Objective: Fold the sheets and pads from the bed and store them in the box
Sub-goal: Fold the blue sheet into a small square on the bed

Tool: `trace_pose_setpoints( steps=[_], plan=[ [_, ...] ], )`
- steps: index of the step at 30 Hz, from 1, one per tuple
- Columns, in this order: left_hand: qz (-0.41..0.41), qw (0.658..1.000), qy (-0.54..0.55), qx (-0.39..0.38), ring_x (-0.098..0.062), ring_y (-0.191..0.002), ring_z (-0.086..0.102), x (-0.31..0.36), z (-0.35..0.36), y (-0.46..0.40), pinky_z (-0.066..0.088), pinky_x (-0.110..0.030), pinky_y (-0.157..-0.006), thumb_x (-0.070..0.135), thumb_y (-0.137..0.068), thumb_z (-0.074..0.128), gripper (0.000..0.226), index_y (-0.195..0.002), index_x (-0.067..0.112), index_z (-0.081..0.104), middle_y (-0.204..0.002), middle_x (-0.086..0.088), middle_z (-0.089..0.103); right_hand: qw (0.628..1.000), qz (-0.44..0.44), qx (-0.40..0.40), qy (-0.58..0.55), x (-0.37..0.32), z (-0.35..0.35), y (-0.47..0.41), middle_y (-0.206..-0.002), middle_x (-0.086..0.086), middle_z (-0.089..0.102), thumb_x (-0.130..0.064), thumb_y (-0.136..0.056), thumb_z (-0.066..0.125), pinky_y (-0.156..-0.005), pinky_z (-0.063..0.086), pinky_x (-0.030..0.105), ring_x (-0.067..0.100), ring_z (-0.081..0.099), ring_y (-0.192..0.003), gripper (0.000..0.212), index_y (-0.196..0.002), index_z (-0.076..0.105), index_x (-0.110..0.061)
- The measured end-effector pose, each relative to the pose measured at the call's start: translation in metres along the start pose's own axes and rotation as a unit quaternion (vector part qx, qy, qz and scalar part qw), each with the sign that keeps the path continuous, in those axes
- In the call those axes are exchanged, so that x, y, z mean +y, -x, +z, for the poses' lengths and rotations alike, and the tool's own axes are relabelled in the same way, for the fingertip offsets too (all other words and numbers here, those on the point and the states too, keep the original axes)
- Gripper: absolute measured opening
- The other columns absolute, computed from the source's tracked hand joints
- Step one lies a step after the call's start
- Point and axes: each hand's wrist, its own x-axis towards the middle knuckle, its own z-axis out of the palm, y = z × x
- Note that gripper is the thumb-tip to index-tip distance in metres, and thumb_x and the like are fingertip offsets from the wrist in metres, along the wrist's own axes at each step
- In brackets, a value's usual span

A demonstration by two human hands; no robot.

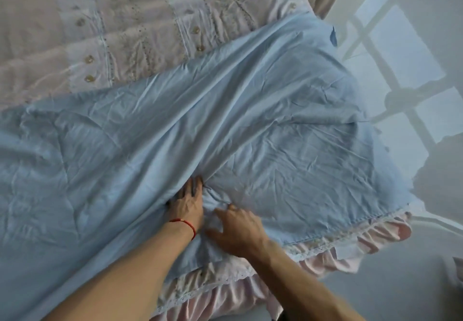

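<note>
Blue sheet (225,110) lies crumpled across the bed (100,32), one side hanging over the edge. Left hand (186,206) presses flat with straight fingers; right hand (238,228) hovers with fingers spread over the bunched fabric. Pulling from there would likely drag wrinkles into the fold or slide the overhang to the floor (413,57).

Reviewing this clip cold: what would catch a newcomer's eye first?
A wrinkled light blue sheet spreads across most of the bed, over a pink quilted pad at the top. Near the bottom edge, the left hand, with a red string on its wrist, and the right hand rest on bunched fabric.
</note>
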Motion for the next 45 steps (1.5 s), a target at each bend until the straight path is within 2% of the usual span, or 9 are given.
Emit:
trace_pose_setpoints(
  steps=[3, 6, 8, 13, 21, 26, 34, 40, 45],
  plan=[
    [-0.044, 0.998, -0.028, -0.018, -0.03, -0.155, 0.005, 0.016, -0.004, 0.004, 0.023, -0.054, -0.12, 0.034, -0.093, 0.058, 0.097, -0.16, 0.014, -0.009, -0.169, -0.01, 0.001, 0.975, 0.007, 0.063, -0.211, 0.054, -0.079, -0.026, -0.09, 0.01, 0.076, -0.038, -0.091, 0.056, -0.081, 0.057, 0.04, 0.031, 0.072, -0.09, 0.031, -0.094, 0.072, -0.011],
    [-0.062, 0.998, -0.012, -0.003, -0.03, -0.151, 0.022, 0.013, -0.012, -0.002, 0.036, -0.051, -0.115, 0.022, -0.088, 0.057, 0.088, -0.161, 0.018, 0.008, -0.166, -0.008, 0.016, 0.841, 0.111, 0.139, -0.51, 0.106, -0.146, -0.081, -0.084, 0.019, 0.066, -0.013, -0.093, 0.051, -0.071, 0.062, 0.044, 0.032, 0.069, -0.076, 0.019, -0.083, 0.066, -0.008],
    [-0.074, 0.994, 0.065, 0.036, -0.035, -0.133, 0.049, 0.014, -0.016, -0.002, 0.05, -0.05, -0.1, 0.013, -0.085, 0.06, 0.071, -0.152, 0.019, 0.037, -0.151, -0.013, 0.045, 0.703, 0.174, 0.114, -0.68, 0.142, -0.166, -0.111, -0.09, 0.017, 0.063, 0.0, -0.095, 0.048, -0.072, 0.064, 0.04, 0.031, 0.069, -0.08, 0.02, -0.103, 0.065, -0.005],
    [-0.129, 0.967, 0.046, 0.217, -0.044, -0.06, 0.065, 0.034, -0.025, -0.002, 0.047, -0.045, -0.046, -0.006, -0.08, 0.069, 0.026, -0.103, 0.004, 0.062, -0.076, -0.025, 0.065, 0.593, 0.184, 0.235, -0.748, 0.195, -0.191, -0.142, -0.114, 0.01, 0.068, -0.021, -0.094, 0.07, -0.079, 0.059, 0.033, 0.026, 0.068, -0.101, 0.04, -0.133, 0.06, -0.016],
    [-0.133, 0.943, 0.013, 0.306, -0.041, -0.065, 0.061, 0.052, -0.021, 0.014, 0.048, -0.044, -0.051, -0.014, -0.068, 0.069, 0.03, -0.091, 0.003, 0.06, -0.08, -0.021, 0.056, 0.675, 0.159, 0.357, -0.626, 0.257, -0.23, -0.095, -0.08, 0.003, 0.065, -0.016, -0.087, 0.081, -0.053, 0.058, 0.027, 0.012, 0.066, -0.065, 0.019, -0.089, 0.064, -0.007],
    [-0.129, 0.923, 0.033, 0.362, -0.038, -0.08, 0.057, 0.094, -0.003, 0.069, 0.038, -0.044, -0.065, 0.018, -0.076, 0.049, 0.017, -0.088, 0.013, 0.06, -0.084, -0.013, 0.057, 0.656, 0.127, 0.399, -0.629, 0.288, -0.231, -0.044, -0.081, 0.003, 0.067, -0.018, -0.086, 0.082, -0.057, 0.061, 0.032, 0.013, 0.067, -0.066, 0.033, -0.111, 0.068, -0.001],
    [-0.109, 0.939, 0.07, 0.32, -0.036, -0.082, 0.057, 0.121, 0.027, 0.094, 0.044, -0.045, -0.065, 0.015, -0.071, 0.079, 0.025, -0.091, 0.018, 0.064, -0.086, -0.007, 0.058, 0.702, 0.141, 0.138, -0.685, 0.236, -0.122, -0.002, -0.105, 0.013, 0.073, -0.021, -0.093, 0.075, -0.072, 0.065, 0.036, 0.025, 0.075, -0.088, 0.027, -0.114, 0.066, -0.005],
    [-0.071, 0.909, 0.093, 0.399, -0.032, -0.078, 0.055, 0.127, 0.026, 0.125, 0.04, -0.041, -0.064, 0.006, -0.08, 0.061, 0.016, -0.089, 0.019, 0.066, -0.083, -0.005, 0.058, 0.7, 0.156, 0.251, -0.65, 0.215, -0.09, 0.024, -0.057, 0.007, 0.067, -0.004, -0.095, 0.067, -0.051, 0.058, 0.025, 0.018, 0.07, -0.05, 0.013, -0.083, 0.061, 0.001],
    [-0.07, 0.925, 0.128, 0.351, -0.025, -0.082, 0.056, 0.125, 0.046, 0.134, 0.042, -0.038, -0.068, -0.002, -0.072, 0.078, 0.033, -0.093, 0.021, 0.067, -0.087, 0.001, 0.061, 0.657, 0.182, 0.229, -0.695, 0.198, -0.055, 0.041, -0.086, 0.02, 0.068, -0.013, -0.097, 0.068, -0.057, 0.061, 0.027, 0.021, 0.074, -0.059, 0.013, -0.09, 0.062, -0.003]
  ],
)
